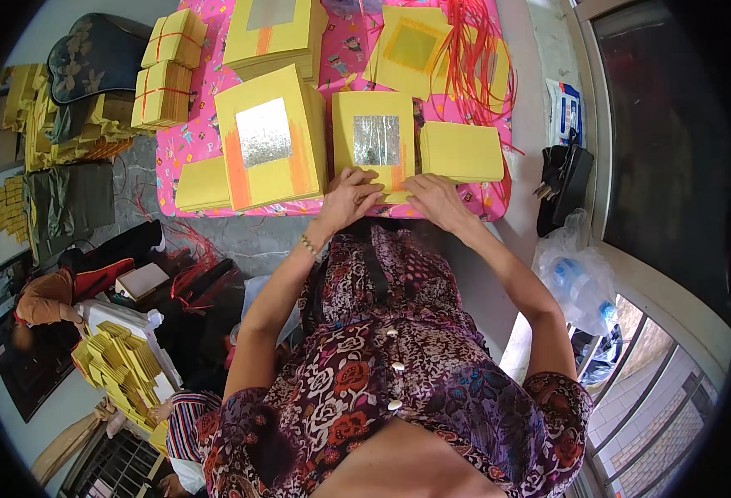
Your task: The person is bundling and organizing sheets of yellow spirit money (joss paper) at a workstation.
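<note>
At the near table edge, a yellow sheet of joss paper (346,124) with a silver foil square and orange streaks lies in front of me. My left hand (352,197) has its fingers bent onto the sheet's lower left edge. Opposite it, my right hand (438,201) grips the lower right edge between thumb and fingers. A narrow strip along that edge looks folded up between the hands. To the left stands a tall stack of foil-faced joss paper (231,133). Right beside the sheet is a low pile of plain yellow folded paper (462,153).
A pink patterned cloth (204,149) covers the table. Red strings (473,50) hang over paper at the back right. Tied yellow bundles (162,95) sit at the back left. Another person's arm (50,299) is near a yellow paper pile (121,365). A plastic bag (577,282) hangs at right.
</note>
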A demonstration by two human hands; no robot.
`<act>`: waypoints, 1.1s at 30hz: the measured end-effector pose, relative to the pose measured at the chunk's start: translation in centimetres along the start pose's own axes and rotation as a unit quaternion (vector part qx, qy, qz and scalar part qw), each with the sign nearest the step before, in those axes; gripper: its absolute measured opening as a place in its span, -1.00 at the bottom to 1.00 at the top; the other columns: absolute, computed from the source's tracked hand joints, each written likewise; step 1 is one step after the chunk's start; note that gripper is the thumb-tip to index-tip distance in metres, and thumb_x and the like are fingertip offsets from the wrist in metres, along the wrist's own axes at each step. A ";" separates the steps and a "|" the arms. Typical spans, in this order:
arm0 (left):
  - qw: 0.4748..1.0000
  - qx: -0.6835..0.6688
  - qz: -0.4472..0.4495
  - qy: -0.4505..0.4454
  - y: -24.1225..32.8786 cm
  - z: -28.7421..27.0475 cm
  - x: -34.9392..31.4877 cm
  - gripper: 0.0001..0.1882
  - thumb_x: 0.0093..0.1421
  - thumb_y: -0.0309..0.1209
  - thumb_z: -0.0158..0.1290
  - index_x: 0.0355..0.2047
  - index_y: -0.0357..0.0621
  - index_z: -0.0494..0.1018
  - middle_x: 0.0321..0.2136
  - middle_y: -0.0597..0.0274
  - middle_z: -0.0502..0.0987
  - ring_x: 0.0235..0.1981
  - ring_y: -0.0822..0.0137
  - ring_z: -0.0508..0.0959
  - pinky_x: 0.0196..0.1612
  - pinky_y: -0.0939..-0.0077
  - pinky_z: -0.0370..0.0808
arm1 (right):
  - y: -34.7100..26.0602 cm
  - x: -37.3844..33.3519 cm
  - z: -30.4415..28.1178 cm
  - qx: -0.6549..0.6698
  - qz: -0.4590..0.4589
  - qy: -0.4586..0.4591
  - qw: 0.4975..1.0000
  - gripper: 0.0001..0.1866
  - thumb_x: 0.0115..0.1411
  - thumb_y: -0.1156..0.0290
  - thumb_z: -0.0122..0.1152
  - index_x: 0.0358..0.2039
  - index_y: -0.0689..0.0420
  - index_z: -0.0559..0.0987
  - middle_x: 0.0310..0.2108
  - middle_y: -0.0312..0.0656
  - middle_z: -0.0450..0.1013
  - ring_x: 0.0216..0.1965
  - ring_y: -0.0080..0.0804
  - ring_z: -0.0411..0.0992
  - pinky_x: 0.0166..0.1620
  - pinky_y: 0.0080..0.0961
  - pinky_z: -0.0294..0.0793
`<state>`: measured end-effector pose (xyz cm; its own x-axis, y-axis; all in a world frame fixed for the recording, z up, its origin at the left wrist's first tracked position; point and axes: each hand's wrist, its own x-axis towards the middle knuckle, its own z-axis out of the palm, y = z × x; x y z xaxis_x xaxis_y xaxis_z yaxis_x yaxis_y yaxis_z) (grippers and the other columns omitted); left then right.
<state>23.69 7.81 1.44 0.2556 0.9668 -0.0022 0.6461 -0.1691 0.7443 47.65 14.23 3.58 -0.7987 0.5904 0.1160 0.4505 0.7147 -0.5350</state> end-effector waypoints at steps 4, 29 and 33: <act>0.999 -0.047 -0.004 0.013 -0.7 0.2 0.4 -0.77 0.18 -0.33 0.13 -0.21 -0.16 0.62 -0.08 0.16 0.49 -0.06 0.14 0.42 0.02 0.34 0.41 | 0.2 0.3 0.0 0.063 0.079 0.011 0.995 -0.82 0.15 0.40 0.20 -0.23 0.15 0.56 -0.32 -0.10 0.48 -0.25 -0.09 0.48 -0.18 -0.23 0.47; 0.984 -0.159 -0.073 0.020 -1.5 1.4 0.6 -0.75 0.22 -0.33 0.11 -0.30 -0.30 0.61 -0.08 0.12 0.47 -0.04 0.16 0.42 0.00 0.36 0.42 | 1.2 1.5 0.7 0.203 0.226 -0.001 0.953 -0.81 0.19 0.39 0.21 -0.29 0.23 0.67 -0.49 -0.15 0.50 -0.50 -0.41 0.46 -0.39 -0.50 0.46; 0.987 -0.144 -0.069 0.018 -1.2 1.2 0.6 -0.75 0.22 -0.32 0.10 -0.31 -0.31 0.60 -0.08 0.12 0.47 -0.05 0.14 0.42 -0.02 0.36 0.42 | 1.0 1.6 0.4 0.199 0.226 -0.001 0.954 -0.81 0.19 0.38 0.21 -0.29 0.24 0.67 -0.49 -0.15 0.50 -0.50 -0.41 0.46 -0.41 -0.50 0.46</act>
<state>23.93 8.41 -0.26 0.1508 0.9839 -0.0961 0.4399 0.0203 0.8978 46.68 15.69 2.89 -0.5590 0.8039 -0.2030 0.5628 0.1880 -0.8049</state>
